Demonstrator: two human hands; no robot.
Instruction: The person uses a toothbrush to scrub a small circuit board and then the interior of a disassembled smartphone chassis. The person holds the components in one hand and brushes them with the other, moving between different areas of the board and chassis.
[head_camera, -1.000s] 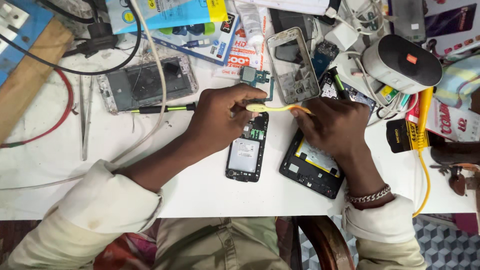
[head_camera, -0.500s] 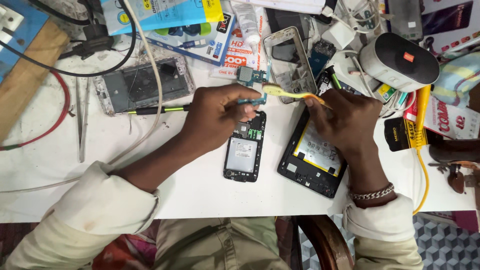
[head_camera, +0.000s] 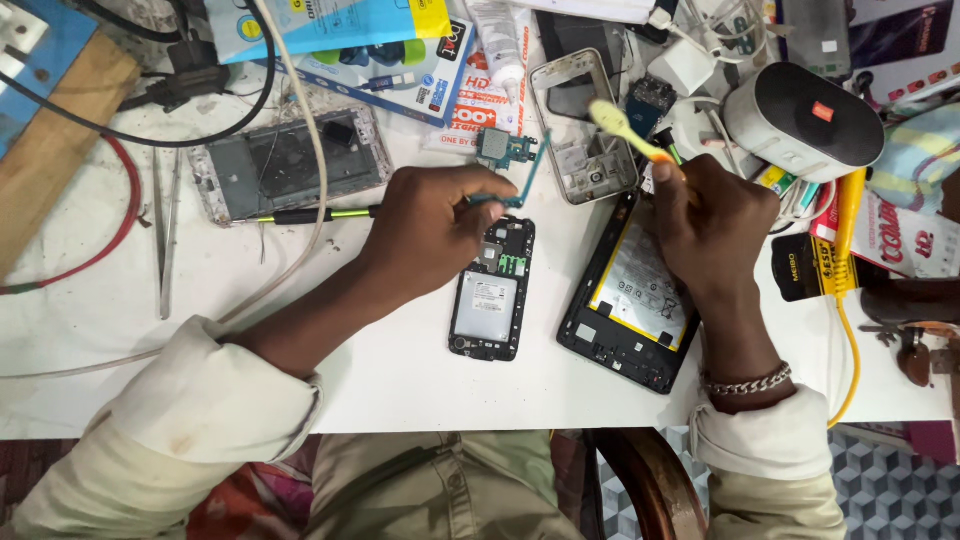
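my left hand (head_camera: 430, 225) is curled, its fingertips pinching a thin teal circuit board (head_camera: 508, 165) by its narrow lower arm, lifting it just above the white tabletop (head_camera: 400, 370). the board is flat and l-shaped, with a grey metal shield on its wider top end. my right hand (head_camera: 715, 230) is closed in a fist around the handle of a pale yellow toothbrush (head_camera: 625, 130), bristled head pointing up and left, over a bare silver phone frame (head_camera: 580, 125). just below the board lies an opened black phone (head_camera: 492, 290), back off, showing a smooth grey battery. under my right hand rests a bigger black device shell (head_camera: 630, 290) with a white, glossy battery pack inside. a rounded grey speaker (head_camera: 800, 120) sits near the far right, beside a yellow cable (head_camera: 850, 300).
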